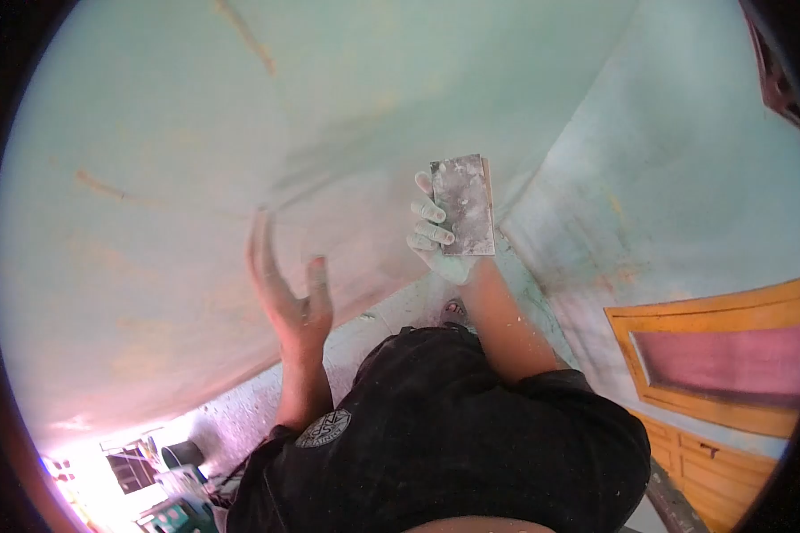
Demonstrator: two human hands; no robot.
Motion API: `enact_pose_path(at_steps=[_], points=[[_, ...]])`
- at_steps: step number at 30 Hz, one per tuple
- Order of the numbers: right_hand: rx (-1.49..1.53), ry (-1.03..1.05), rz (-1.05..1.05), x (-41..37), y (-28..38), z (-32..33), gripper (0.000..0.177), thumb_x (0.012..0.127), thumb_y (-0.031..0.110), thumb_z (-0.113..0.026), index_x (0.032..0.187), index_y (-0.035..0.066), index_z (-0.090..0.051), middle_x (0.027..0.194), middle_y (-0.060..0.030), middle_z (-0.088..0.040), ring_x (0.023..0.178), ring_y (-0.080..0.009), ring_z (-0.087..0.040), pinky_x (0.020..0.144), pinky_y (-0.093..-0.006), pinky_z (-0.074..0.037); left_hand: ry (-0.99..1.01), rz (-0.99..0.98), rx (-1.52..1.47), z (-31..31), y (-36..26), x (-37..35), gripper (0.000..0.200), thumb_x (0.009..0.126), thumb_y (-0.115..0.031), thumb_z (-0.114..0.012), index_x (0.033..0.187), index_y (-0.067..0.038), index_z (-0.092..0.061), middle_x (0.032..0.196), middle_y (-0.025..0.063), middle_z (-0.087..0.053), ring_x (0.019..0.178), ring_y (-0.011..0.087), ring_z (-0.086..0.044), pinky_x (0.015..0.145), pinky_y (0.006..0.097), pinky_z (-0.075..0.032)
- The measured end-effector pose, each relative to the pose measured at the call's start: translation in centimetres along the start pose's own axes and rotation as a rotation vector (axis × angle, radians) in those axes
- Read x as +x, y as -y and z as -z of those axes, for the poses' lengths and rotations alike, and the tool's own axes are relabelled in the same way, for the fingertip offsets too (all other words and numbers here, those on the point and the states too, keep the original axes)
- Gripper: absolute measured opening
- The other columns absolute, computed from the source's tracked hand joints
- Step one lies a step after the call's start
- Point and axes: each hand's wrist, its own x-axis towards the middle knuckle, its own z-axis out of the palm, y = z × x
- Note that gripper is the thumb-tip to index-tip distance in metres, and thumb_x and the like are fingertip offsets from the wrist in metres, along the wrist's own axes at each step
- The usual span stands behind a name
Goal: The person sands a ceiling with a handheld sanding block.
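My right hand [433, 233], coated in pale dust, grips a flat rectangular sanding block [464, 206]. The block's dark grey face is turned up towards me and smeared with white powder, and a tan edge shows along one side. Its fingers curl over the block's left edge, while the thumb is hidden. To the left, my left hand [291, 289] is raised beside the pale green wall [178, 258] with fingers stretched and thumb apart, holding nothing. Slight motion blur softens its fingertips.
A second wall [587, 240] meets the first at a corner on the right. An orange-framed pink panel [729, 360] is on the right, above orange wooden furniture [698, 457]. A dark bucket [183, 455] stands at lower left. Dust covers the floor [400, 306].
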Motion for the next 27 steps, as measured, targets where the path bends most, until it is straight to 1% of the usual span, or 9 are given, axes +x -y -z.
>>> enact_pose_path(at_steps=[5, 9, 11, 12, 14, 18, 21, 23, 27], points=[[-0.028, -0.157, -0.028, -0.4, 2.2, -1.3, 0.054, 0.098, 0.052, -0.041, 0.126, 0.009, -0.053, 0.064, 0.0012, -0.05, 0.037, -0.0117, -0.039, 0.048, -0.0311, -0.037, 0.332, -0.094, -0.114, -4.7, -4.9, 3.0, 0.061, 0.083, -0.004, -0.065, 0.139, 0.003, -0.041, 0.14, 0.0245, -0.045, 0.131, 0.0413, -0.042, 0.109, 0.0465, -0.033], [-0.013, -0.193, -0.064, 0.0, 2.2, 0.9, 0.053, 0.098, 0.052, -0.04, 0.124, 0.008, -0.054, 0.071, -0.0005, -0.053, 0.044, -0.0126, -0.045, 0.048, -0.0362, -0.042, 0.526, -0.11, -0.206, -8.3, -3.6, 2.8, 0.057, 0.088, -0.01, -0.06, 0.14, 0.002, -0.04, 0.145, 0.0248, -0.039, 0.138, 0.0395, -0.034, 0.112, 0.0474, -0.028], [-0.06, -0.566, 0.101, 0.2, 0.6, 1.9, 0.053, 0.098, 0.053, -0.039, 0.126, 0.011, -0.054, 0.09, -0.0037, -0.059, 0.067, -0.0152, -0.058, 0.061, -0.0386, -0.052, 0.571, -0.132, -0.157, -8.6, -3.1, 2.3, 0.059, 0.089, -0.014, -0.06, 0.141, 0.002, -0.038, 0.146, 0.0248, -0.037, 0.138, 0.0411, -0.033, 0.112, 0.0496, -0.026], [-0.058, -0.571, 0.104, 0.1, 0.8, 3.1, 0.053, 0.098, 0.053, -0.039, 0.126, 0.011, -0.054, 0.09, -0.0037, -0.059, 0.067, -0.0152, -0.058, 0.061, -0.0386, -0.052, 0.602, -0.114, -0.137, -9.5, -2.8, 1.8, 0.061, 0.09, -0.017, -0.06, 0.143, 0.002, -0.036, 0.147, 0.0242, -0.037, 0.138, 0.042, -0.032, 0.113, 0.0514, -0.025], [0.065, -0.04, 0.056, -0.2, 1.3, 4.9, 0.058, 0.101, 0.053, -0.027, 0.136, 0.01, -0.047, 0.136, -0.0148, -0.05, 0.126, -0.027, -0.048, 0.106, -0.0453, -0.04, 0.64, -0.094, -0.122, -10.6, -2.2, 0.9, 0.063, 0.091, -0.02, -0.06, 0.144, 0.001, -0.034, 0.147, 0.0236, -0.037, 0.138, 0.0429, -0.031, 0.113, 0.0533, -0.023], [0.025, -0.075, 0.053, -0.3, 1.0, 6.2, 0.061, 0.102, 0.052, -0.022, 0.141, 0.011, -0.041, 0.146, -0.0154, -0.04, 0.135, -0.0272, -0.038, 0.113, -0.0444, -0.031, 0.713, -0.055, -0.102, -11.7, -0.8, -0.2, 0.066, 0.091, -0.021, -0.06, 0.147, 0.0, -0.03, 0.149, 0.0224, -0.035, 0.139, 0.0435, -0.029, 0.113, 0.0559, -0.02], [0.204, 0.118, 0.007, -0.1, -1.0, 5.6, 0.06, 0.102, 0.05, -0.021, 0.147, 0.011, -0.03, 0.15, -0.0156, -0.033, 0.14, -0.0274, -0.03, 0.116, -0.0459, -0.025, 0.76, -0.042, -0.089, -9.4, -1.0, -0.1, 0.066, 0.092, -0.022, -0.058, 0.147, 0.0, -0.03, 0.15, 0.022, -0.033, 0.139, 0.0436, -0.028, 0.113, 0.0573, -0.019], [-0.157, -0.426, 0.071, -0.6, 0.0, 5.6, 0.053, 0.101, 0.052, -0.031, 0.14, 0.017, -0.04, 0.136, -0.0077, -0.05, 0.124, -0.023, -0.048, 0.103, -0.0407, -0.042, 0.807, -0.039, -0.08, -11.3, -1.0, -0.8, 0.065, 0.092, -0.023, -0.058, 0.147, 0.0, -0.03, 0.151, 0.0219, -0.032, 0.14, 0.0434, -0.027, 0.113, 0.0582, -0.018], [-0.443, -0.464, 0.087, -0.2, 0.1, 8.5, 0.056, 0.1, 0.052, -0.031, 0.145, 0.018, -0.033, 0.142, -0.0091, -0.044, 0.13, -0.0231, -0.042, 0.107, -0.0416, -0.039, 0.831, -0.099, -0.083, -11.1, -1.2, -2.2, 0.066, 0.092, -0.03, -0.057, 0.146, 0.0, -0.032, 0.151, 0.0228, -0.031, 0.141, 0.042, -0.026, 0.112, 0.0611, -0.018]])
